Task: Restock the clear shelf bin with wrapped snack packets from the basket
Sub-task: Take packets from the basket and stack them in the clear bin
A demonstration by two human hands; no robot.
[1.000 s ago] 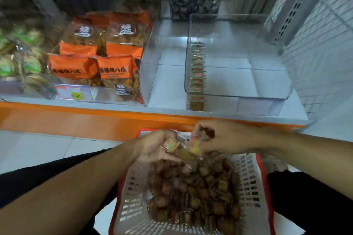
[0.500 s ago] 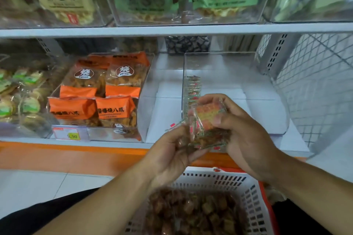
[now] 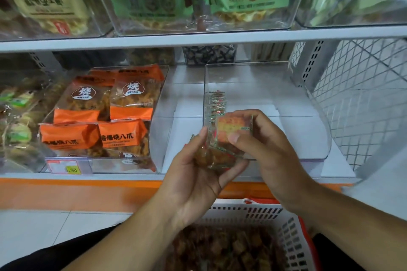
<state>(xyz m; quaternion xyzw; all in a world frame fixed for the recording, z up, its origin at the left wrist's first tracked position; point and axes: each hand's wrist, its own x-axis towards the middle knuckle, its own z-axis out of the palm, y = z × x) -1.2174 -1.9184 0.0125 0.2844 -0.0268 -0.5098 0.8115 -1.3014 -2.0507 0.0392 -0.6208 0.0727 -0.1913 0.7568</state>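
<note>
— Snack packets (image 3: 229,138), a small stack of them, sit between both hands in the head view, just in front of the clear shelf bin (image 3: 317,138) and above the basket (image 3: 284,233). What do they look like?

— Clear crinkled wrappers over brown pieces, and the top one faces the camera with an orange and yellow label. The print is too blurred to read.

— Which way does the stack run?

— It leans from the left palm up and away toward the bin. The long axis goes from lower left to upper right, label end highest.

— And the grip?

— The left hand (image 3: 198,174) cups the lower end from beneath, fingers curled round it. The right hand (image 3: 271,149) pinches the upper end, thumb on the front and fingers wrapped over the top and far side. Both hold the same stack.

— Anything already in the bin?

— A row of the same packets (image 3: 217,103) stands on edge against its left wall. Its right part shows only bare floor.

— What can't you make out?

— How many packets are in the stack; the hands cover its edges. The basket is cut off by the bottom edge, and its brown heap (image 3: 231,251) is a blur. Left of the bin, orange bags (image 3: 123,125) fill a neighbouring bin.
</note>
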